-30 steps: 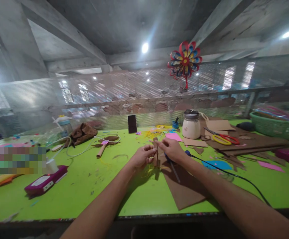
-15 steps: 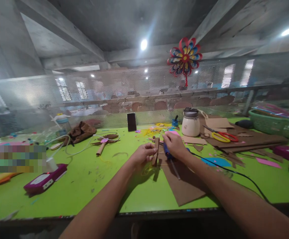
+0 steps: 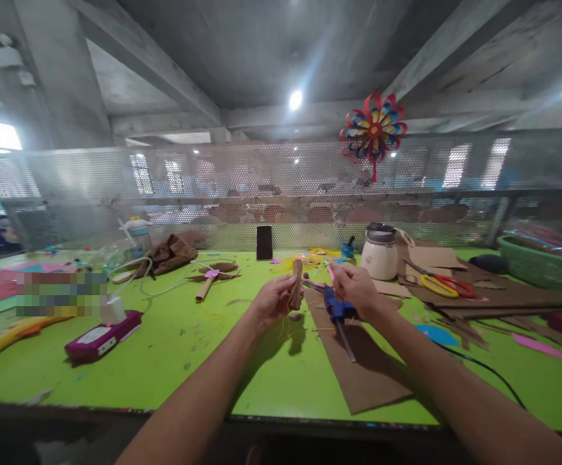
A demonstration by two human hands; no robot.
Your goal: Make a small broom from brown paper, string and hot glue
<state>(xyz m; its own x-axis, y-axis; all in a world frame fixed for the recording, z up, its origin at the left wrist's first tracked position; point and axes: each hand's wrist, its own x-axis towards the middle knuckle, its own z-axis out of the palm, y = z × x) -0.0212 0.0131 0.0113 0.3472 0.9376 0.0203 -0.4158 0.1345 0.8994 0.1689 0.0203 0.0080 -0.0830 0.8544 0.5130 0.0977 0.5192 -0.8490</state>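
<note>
Left hand (image 3: pixel 275 302) clamped on a folded brown paper piece (image 3: pixel 296 287), held upright above the green tabletop (image 3: pixel 184 381), left of the brown sheet (image 3: pixel 365 387). Right hand (image 3: pixel 356 290) has fingers curled just beside the blue glue gun (image 3: pixel 335 305), can't tell if they grip anything. Glue gun is over that sheet, clear stick (image 3: pixel 346 342) out its back, scissors (image 3: pixel 440 284) farther right.

Forearms (image 3: pixel 198 387) extend forward, left fingers (image 3: pixel 283 283) pinched, right fingers (image 3: pixel 340 279) apparently curled.
</note>
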